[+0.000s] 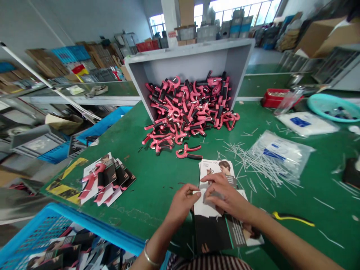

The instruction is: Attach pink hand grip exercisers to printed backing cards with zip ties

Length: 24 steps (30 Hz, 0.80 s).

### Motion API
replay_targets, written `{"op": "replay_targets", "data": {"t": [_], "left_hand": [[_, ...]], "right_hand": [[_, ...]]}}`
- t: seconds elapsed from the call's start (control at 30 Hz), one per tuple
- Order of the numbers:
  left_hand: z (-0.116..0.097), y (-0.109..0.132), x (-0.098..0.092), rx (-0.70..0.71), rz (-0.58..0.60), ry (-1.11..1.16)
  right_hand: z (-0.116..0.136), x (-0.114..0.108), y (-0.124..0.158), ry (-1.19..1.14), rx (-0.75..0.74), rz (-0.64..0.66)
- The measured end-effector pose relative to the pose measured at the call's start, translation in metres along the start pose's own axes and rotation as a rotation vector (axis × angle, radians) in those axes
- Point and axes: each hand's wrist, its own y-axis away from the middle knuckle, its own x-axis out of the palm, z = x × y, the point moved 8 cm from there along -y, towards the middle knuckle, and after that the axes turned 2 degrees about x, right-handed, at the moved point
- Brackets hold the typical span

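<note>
Printed cardboard cards [212, 228] lie stacked on the green table in front of me, black and white with a photo of a person. My left hand [184, 200] is at the left edge of the upper card, its thumb and forefinger closed on the white part. Over the same card, my right hand [225, 195] has curled fingers; anything small between its fingertips is hidden. Just beyond the cards rests one pink-and-black hand gripper [189, 152]. At left, several cards with pink hand grippers [95, 180] attached lie overlapped.
A tipped grey bin [188, 56] spills many pink-and-black hand grippers. White plastic ties [239, 153] are scattered near plastic bags [281, 153] at right. Yellow-handled pliers [294, 218] lie near my right forearm. A blue crate [92, 221] of carded items stands lower left; a turquoise basin [332, 101] sits far right.
</note>
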Motion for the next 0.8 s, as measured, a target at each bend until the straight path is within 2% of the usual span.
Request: {"op": "replay_targets", "data": {"t": [0.03, 0.13, 0.17, 0.2, 0.23, 0.27, 0.37, 0.47, 0.57, 0.63, 0.7, 0.73, 0.8], "left_hand": [[0.002, -0.002, -0.002, 0.003, -0.022, 0.031], [0.007, 0.001, -0.017, 0.059, -0.211, 0.161], [0.01, 0.004, -0.019, 0.056, -0.235, 0.175], [0.015, 0.006, -0.016, 0.029, -0.216, 0.164], [0.022, 0.007, -0.011, -0.017, -0.163, 0.127], [0.029, 0.009, -0.004, -0.065, -0.104, 0.068], [0.041, 0.014, 0.008, -0.094, -0.029, -0.111], [0.042, 0.014, 0.016, -0.028, -0.028, -0.179], [0.044, 0.012, 0.021, -0.026, 0.004, -0.219], [0.043, 0.012, 0.021, -0.034, 0.061, -0.265], [0.041, 0.013, 0.014, -0.05, 0.127, -0.304], [0.038, 0.014, 0.007, -0.051, 0.137, -0.314], [0.023, 0.011, -0.014, -0.007, 0.079, -0.312]], "right_hand": [[-0.002, -0.01, -0.002, 0.012, 0.002, -0.034], [-0.02, -0.046, -0.025, 0.146, 0.066, -0.188], [-0.029, -0.055, -0.039, 0.225, 0.109, -0.218], [-0.04, -0.056, -0.057, 0.345, 0.172, -0.178], [-0.054, -0.046, -0.076, 0.47, 0.228, -0.03], [-0.064, -0.037, -0.095, 0.498, 0.243, 0.056], [-0.089, -0.003, -0.144, 0.543, 0.298, 0.237], [-0.103, 0.029, -0.17, 0.587, 0.371, 0.34], [-0.105, 0.038, -0.179, 0.602, 0.394, 0.358], [-0.101, 0.027, -0.181, 0.592, 0.381, 0.321], [-0.092, 0.003, -0.179, 0.568, 0.357, 0.24], [-0.086, -0.013, -0.174, 0.549, 0.342, 0.186], [-0.074, -0.044, -0.154, 0.503, 0.315, 0.081]]}}
